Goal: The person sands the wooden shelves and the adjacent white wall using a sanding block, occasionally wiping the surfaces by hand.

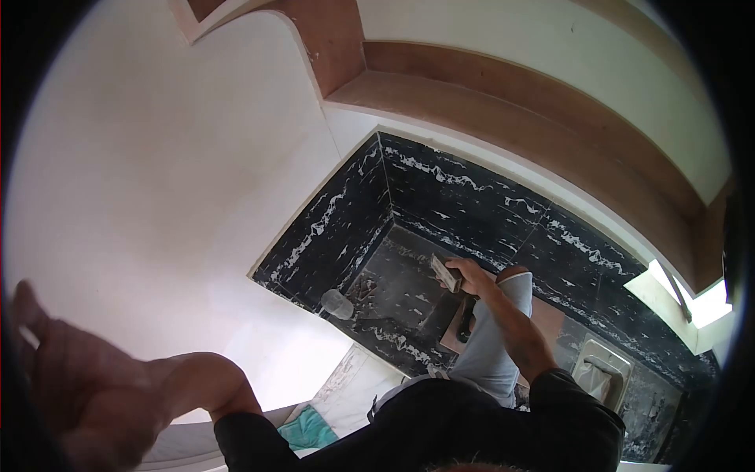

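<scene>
My right hand [472,277] is closed around a pale rectangular block [446,272] with a dark edge, held above the black stone counter [405,295]. What the block is made of does not show. My bent knee, in light trousers [495,342], is just beside that forearm. My left hand [94,385] is raised at the far left, large and close to the camera, its fingers extended and holding nothing. It overlaps the white wall [157,197] in this view, and the vignette darkens part of it.
On the counter stand a clear plastic tub [336,304] and some small brown bits [363,289]. A pinkish board [549,321] lies under my leg, with a sink [621,381] to the right. White-veined black panels [464,193] line the wall below a brown shelf [503,130]. A teal cloth [308,429] lies low.
</scene>
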`<act>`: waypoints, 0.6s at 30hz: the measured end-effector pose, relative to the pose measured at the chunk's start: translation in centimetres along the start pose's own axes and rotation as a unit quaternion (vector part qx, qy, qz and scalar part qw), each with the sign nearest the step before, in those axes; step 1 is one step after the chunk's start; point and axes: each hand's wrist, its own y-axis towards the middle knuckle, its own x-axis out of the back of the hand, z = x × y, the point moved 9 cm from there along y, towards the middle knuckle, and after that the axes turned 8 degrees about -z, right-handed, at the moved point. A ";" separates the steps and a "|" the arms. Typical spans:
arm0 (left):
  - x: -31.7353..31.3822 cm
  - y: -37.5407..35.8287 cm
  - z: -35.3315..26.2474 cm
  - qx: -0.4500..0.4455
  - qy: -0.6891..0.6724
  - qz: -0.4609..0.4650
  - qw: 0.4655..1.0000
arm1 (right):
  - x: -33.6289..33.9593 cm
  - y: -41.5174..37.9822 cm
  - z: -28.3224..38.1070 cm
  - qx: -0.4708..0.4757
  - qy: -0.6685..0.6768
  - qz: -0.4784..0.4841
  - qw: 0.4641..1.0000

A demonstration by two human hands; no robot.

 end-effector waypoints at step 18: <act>-0.8 3.4 -8.5 -0.201 0.222 0.222 0.928 | 0.1 0.6 -1.5 -0.020 -0.001 -0.024 1.000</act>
